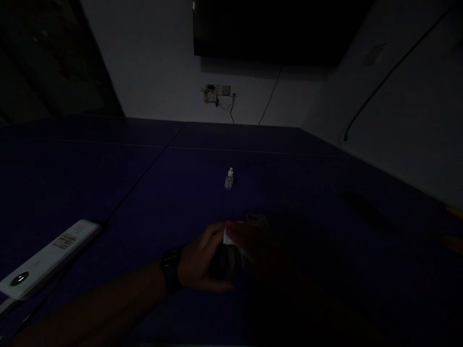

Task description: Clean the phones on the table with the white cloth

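One big blue surface [144, 207] spreads out in the dark, with one big black screen [267, 33] on the wall past it. One long white box [47, 260] lies on the left, with a round lit spot on its end. Two hands meet low in the middle. The left hand [198, 260] is bent in a curve, and the right hand [258, 241] is so dark that only some of it shows. I cannot tell how tightly either one grips. One flat thing like a phone [256, 218] peeks out behind the right hand, which hides the rest. One black watch [170, 267] is on the left wrist. One white piece [229, 237] sits between the hands, partly covered by fingers. One small bottle [229, 180] stands upright past the hands, well apart from them.
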The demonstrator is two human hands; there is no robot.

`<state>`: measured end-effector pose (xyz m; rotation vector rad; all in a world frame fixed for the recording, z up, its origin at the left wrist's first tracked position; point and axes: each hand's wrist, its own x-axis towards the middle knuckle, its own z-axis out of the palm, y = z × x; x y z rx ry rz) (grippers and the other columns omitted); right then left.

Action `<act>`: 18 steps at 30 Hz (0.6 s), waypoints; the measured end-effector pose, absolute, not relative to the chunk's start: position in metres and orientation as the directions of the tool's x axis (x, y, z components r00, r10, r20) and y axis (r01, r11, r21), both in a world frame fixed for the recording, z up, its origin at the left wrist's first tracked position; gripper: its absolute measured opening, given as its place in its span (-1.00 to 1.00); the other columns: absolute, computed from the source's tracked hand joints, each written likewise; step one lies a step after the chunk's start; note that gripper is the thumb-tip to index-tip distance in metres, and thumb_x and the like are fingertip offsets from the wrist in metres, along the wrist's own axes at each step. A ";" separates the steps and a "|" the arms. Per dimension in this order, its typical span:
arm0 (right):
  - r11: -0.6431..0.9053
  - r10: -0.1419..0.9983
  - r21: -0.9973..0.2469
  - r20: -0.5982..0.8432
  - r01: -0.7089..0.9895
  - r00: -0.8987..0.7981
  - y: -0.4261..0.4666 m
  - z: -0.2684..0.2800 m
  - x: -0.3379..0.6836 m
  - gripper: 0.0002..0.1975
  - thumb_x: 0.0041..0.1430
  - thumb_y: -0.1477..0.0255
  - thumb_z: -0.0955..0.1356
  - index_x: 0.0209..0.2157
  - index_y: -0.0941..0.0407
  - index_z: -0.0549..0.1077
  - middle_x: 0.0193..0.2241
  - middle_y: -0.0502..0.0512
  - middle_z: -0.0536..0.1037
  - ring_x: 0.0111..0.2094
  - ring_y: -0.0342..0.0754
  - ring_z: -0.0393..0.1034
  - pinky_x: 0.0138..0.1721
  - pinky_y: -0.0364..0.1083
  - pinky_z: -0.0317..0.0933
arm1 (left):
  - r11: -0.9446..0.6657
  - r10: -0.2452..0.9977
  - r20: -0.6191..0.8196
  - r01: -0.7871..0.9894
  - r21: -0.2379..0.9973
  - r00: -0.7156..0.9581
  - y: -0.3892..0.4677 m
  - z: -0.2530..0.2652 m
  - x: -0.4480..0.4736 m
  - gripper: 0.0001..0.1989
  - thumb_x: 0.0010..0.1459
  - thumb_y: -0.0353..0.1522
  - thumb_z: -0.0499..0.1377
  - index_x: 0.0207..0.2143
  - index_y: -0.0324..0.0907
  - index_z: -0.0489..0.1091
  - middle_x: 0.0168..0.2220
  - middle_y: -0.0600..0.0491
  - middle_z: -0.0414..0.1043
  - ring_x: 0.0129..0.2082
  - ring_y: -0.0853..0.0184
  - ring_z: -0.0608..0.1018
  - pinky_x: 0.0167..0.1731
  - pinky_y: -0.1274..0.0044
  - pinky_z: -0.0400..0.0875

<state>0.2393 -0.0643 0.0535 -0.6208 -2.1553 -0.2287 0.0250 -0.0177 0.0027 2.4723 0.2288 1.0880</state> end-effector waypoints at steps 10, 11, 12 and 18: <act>0.762 0.556 -0.294 0.755 0.577 -0.348 -0.055 0.048 0.235 -0.58 0.33 0.47 0.22 0.19 0.06 0.36 -0.05 0.17 0.63 -0.06 0.03 0.56 -0.05 0.03 0.44 | -0.875 0.344 0.638 -0.011 0.484 0.689 -0.017 -0.006 0.024 0.22 0.03 -0.01 0.40 0.45 0.01 -0.40 0.25 -0.25 0.02 0.19 -0.14 0.36 0.04 0.13 0.51; 0.755 0.571 -0.313 0.746 0.577 -0.342 -0.054 0.046 0.235 -0.60 0.34 0.46 0.21 0.16 0.06 0.40 -0.05 0.16 0.64 -0.06 0.02 0.56 -0.04 0.04 0.43 | -0.875 0.343 0.640 -0.014 0.485 0.688 -0.017 -0.006 0.024 0.22 0.05 0.00 0.39 0.45 0.01 -0.40 0.25 -0.26 0.02 0.19 -0.13 0.36 0.03 0.14 0.51; 0.752 0.583 -0.328 0.736 0.571 -0.345 -0.054 0.045 0.235 -0.61 0.34 0.46 0.20 0.13 0.06 0.42 -0.06 0.15 0.64 -0.07 0.01 0.56 -0.04 0.03 0.43 | -0.874 0.340 0.640 -0.020 0.486 0.689 -0.017 -0.006 0.024 0.20 0.06 0.01 0.37 0.45 -0.01 -0.41 0.25 -0.26 0.03 0.18 -0.12 0.37 0.02 0.15 0.52; 0.724 0.612 -0.417 0.756 0.549 -0.233 -0.052 0.040 0.249 -0.65 0.29 0.50 0.21 -0.02 0.06 0.54 -0.15 0.12 0.67 -0.15 0.00 0.57 -0.12 0.00 0.44 | -0.846 0.362 0.612 -0.028 0.533 0.703 -0.020 -0.001 0.024 0.19 0.10 -0.03 0.35 0.45 -0.06 -0.44 0.28 -0.29 0.04 0.20 -0.11 0.35 0.06 0.13 0.46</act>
